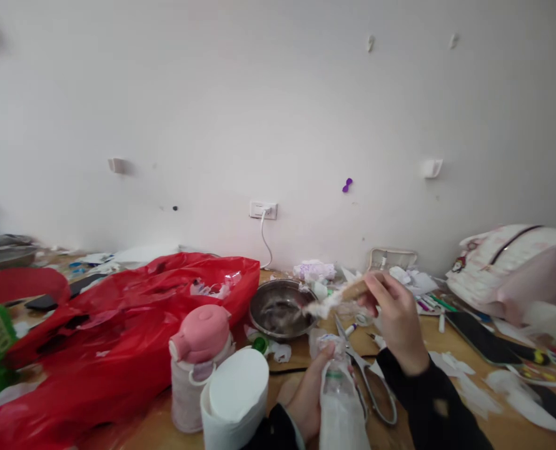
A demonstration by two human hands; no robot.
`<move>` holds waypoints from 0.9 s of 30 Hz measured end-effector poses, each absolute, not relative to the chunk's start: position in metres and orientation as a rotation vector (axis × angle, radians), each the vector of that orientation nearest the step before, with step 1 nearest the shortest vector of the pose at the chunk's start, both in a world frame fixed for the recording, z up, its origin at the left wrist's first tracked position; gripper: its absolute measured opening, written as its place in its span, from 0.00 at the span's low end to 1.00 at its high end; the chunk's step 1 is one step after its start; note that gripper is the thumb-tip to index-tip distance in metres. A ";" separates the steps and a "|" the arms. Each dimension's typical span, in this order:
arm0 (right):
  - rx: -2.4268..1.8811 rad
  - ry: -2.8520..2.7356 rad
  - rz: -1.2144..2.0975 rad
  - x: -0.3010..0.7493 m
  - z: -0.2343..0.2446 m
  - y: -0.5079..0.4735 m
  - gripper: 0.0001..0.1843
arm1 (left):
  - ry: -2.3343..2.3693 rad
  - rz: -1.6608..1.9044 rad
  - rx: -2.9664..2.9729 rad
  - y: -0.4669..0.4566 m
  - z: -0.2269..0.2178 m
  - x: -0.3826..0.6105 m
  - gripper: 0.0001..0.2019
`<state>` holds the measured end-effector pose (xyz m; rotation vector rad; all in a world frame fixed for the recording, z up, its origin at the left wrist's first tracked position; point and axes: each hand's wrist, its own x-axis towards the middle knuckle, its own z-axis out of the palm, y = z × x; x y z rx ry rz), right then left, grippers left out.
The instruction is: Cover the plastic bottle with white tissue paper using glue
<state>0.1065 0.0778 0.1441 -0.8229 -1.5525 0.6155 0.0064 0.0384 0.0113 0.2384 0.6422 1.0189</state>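
Observation:
My left hand [306, 394] is wrapped round a clear plastic bottle [341, 400] covered in white paper, held upright near the table's front edge. My right hand [395, 319] is closed on the wooden handle of a brush [338, 297]. The brush's white, wet tip points left over the rim of a metal bowl [280, 308]. Scissors [367, 375] lie on the wooden table just right of the bottle.
A big red plastic bag [119, 331] fills the left side. A pink-lidded bottle [198, 362] and a roll of white paper [235, 397] stand in front. Markers, paper scraps, a phone [477, 334] and a pale backpack [512, 265] lie at the right.

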 end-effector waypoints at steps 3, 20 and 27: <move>-0.700 -1.432 0.658 0.126 0.145 0.057 0.14 | 0.589 1.071 0.231 0.037 0.014 0.008 0.20; -0.978 -1.817 0.228 0.137 0.158 0.037 0.10 | 0.455 1.161 0.361 0.034 0.015 0.008 0.15; -1.090 -1.872 0.235 0.135 0.156 0.041 0.14 | 0.481 1.171 0.333 0.037 0.002 0.009 0.16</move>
